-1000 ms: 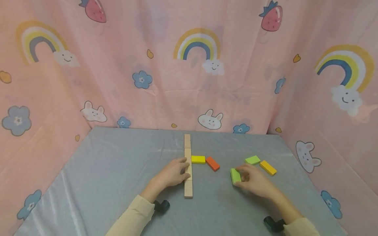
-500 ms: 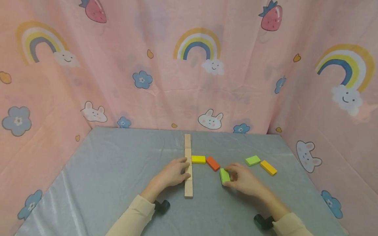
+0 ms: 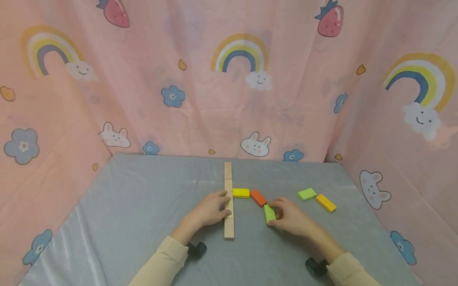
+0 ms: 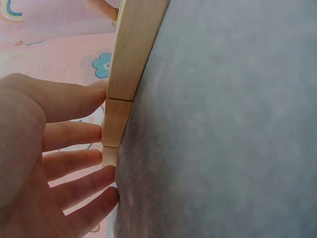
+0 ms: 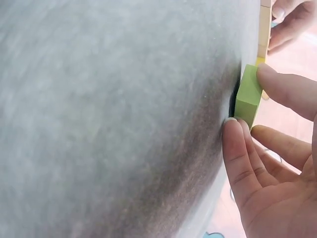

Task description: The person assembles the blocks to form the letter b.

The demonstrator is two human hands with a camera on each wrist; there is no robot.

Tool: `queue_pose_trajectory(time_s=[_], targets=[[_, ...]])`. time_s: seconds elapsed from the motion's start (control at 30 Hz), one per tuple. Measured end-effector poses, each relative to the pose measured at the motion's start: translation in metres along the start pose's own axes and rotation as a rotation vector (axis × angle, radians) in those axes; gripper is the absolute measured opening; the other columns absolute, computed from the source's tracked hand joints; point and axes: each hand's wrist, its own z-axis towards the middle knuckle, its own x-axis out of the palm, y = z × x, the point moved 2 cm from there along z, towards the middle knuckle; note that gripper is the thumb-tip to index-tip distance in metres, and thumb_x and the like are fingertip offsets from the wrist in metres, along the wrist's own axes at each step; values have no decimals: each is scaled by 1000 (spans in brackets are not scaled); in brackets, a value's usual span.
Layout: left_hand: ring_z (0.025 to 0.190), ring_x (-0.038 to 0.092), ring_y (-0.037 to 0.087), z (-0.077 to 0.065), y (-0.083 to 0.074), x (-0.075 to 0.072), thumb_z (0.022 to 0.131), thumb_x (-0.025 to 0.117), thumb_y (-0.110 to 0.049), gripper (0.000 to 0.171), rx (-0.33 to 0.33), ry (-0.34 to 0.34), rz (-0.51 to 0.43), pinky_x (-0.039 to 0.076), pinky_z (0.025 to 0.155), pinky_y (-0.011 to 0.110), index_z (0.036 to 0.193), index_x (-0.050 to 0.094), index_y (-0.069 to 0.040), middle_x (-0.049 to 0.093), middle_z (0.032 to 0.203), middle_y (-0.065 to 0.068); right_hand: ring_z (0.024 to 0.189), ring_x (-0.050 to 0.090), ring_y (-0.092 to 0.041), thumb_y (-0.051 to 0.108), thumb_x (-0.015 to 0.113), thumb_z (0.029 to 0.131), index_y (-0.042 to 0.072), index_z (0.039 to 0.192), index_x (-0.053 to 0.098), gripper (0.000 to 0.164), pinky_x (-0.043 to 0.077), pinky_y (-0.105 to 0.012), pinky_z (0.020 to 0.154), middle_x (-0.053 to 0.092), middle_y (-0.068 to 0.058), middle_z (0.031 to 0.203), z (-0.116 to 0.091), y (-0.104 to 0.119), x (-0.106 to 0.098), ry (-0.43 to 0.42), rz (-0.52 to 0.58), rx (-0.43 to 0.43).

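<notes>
A straight row of plain wooden blocks (image 3: 229, 228) runs away from me in the middle of the table. My left hand (image 3: 209, 208) rests its thumb and fingertips on the row; in the left wrist view its fingers are fairly straight against the wood (image 4: 136, 49). My right hand (image 3: 291, 216) pinches a light green block (image 3: 269, 214) between thumb and fingers, also plain in the right wrist view, where the green block (image 5: 248, 91) lies by the cloth. The green block's far end meets an orange-red block (image 3: 258, 198), which touches a yellow block (image 3: 241, 193) beside the row.
On the right lie a second light green block (image 3: 307, 194) and an amber block (image 3: 326, 203), corners close together. Grey cloth (image 3: 143, 206) covers the table. A pink printed curtain (image 3: 200, 119) stands behind and at both sides.
My right hand has moved left with the green block, bringing it from apart up to the orange-red block's near end. The left hand and the wooden row have stayed put.
</notes>
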Motion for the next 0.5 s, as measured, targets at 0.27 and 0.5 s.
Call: queue_pose_trajectory(time_s=[0.27, 0.5], targets=[[141, 43, 38, 0, -1, -1, 98, 69, -29, 50, 1, -3, -1, 39, 114, 51, 140, 61, -4, 46, 154, 17, 81, 52, -13, 23, 87, 81, 1, 124, 68, 51, 47, -25, 67, 57, -1, 107, 3, -2, 2, 13, -20, -2], [141, 44, 38, 0, 0, 0, 98, 69, -29, 50, 13, -7, -1, 39, 114, 50, 140, 61, -3, 46, 154, 18, 82, 52, -13, 24, 87, 82, 1, 124, 68, 52, 47, -25, 68, 57, -1, 108, 5, -5, 4, 16, -34, 1]])
